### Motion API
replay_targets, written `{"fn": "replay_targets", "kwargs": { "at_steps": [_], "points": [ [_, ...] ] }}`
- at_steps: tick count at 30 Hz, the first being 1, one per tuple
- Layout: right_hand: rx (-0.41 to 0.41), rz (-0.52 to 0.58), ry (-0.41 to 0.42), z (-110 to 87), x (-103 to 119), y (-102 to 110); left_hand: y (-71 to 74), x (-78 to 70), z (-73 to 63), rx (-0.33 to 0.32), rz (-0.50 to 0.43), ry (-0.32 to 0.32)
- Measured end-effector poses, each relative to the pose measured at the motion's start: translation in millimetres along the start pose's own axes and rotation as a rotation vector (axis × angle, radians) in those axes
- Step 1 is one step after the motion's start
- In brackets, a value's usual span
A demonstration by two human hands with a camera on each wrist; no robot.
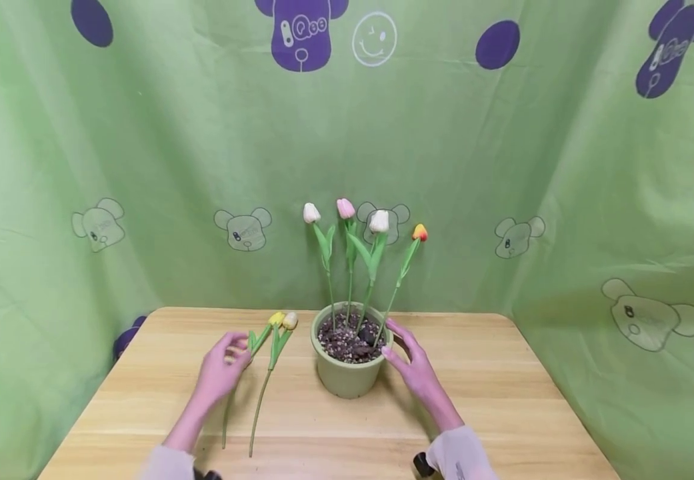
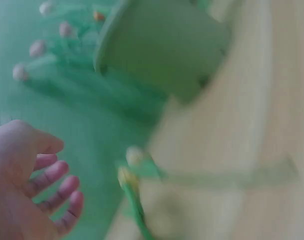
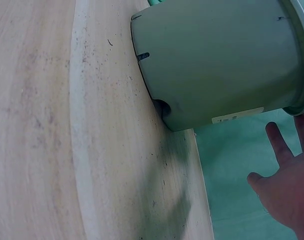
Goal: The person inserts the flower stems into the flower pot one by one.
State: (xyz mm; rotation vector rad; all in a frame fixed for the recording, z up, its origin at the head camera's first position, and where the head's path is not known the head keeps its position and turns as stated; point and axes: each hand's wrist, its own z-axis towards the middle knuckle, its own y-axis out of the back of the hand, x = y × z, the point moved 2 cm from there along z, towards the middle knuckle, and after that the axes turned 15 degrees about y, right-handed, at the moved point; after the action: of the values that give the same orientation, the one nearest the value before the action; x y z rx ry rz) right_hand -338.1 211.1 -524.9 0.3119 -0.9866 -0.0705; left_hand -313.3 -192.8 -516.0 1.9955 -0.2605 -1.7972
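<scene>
A green plastic pot (image 1: 349,379) full of dark speckled soil stands on the table. Upright in it are several artificial tulips: a white tulip (image 1: 379,221), another white one at the left, a pink tulip (image 1: 345,209) and a red-yellow tulip (image 1: 420,233). My right hand (image 1: 413,367) touches the pot's right rim with spread fingers; in the right wrist view some of those fingers (image 3: 277,142) stand off the pot. My left hand (image 1: 225,365), fingers loosely bent and holding nothing, hovers by a yellow tulip (image 1: 277,319). Beside it lies a cream tulip (image 1: 289,321), its stem toward me.
The wooden table (image 1: 503,400) ends at a green curtain (image 1: 203,133) printed with bears, which encloses the back and sides. Dark specks lie on the wood by the pot in the right wrist view. The left wrist view is blurred.
</scene>
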Motion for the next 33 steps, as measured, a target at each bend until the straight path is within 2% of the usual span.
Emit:
{"fn": "replay_targets", "kwargs": {
  "at_steps": [3, 5, 9, 14, 21, 23, 33],
  "points": [
    [-0.004, 0.003, -0.02, -1.9, 0, 1, 15.2, 33.1, -12.9, 0.019, 0.087, 0.089],
    [-0.004, 0.008, -0.031, -3.0, 1, 1, 21.7, 49.5, -20.5, 0.039, 0.124, 0.133],
    [0.0, 0.007, -0.025, -4.8, -1, 2, 26.3, 67.0, -29.5, 0.078, 0.123, 0.191],
    [-0.009, 0.011, -0.029, -5.4, -3, 3, 22.3, 67.4, -31.1, 0.071, 0.118, 0.199],
    [-0.01, 0.012, -0.033, -5.2, -3, 1, 11.0, 61.1, -26.5, 0.017, 0.296, 0.137],
    [-0.011, 0.012, -0.031, -5.2, -3, 1, 8.8, 59.8, -25.1, 0.013, 0.318, 0.128],
    [-0.007, 0.004, -0.011, -2.0, 1, 0, 8.6, 56.3, -24.4, 0.022, 0.294, 0.148]
  ]
}}
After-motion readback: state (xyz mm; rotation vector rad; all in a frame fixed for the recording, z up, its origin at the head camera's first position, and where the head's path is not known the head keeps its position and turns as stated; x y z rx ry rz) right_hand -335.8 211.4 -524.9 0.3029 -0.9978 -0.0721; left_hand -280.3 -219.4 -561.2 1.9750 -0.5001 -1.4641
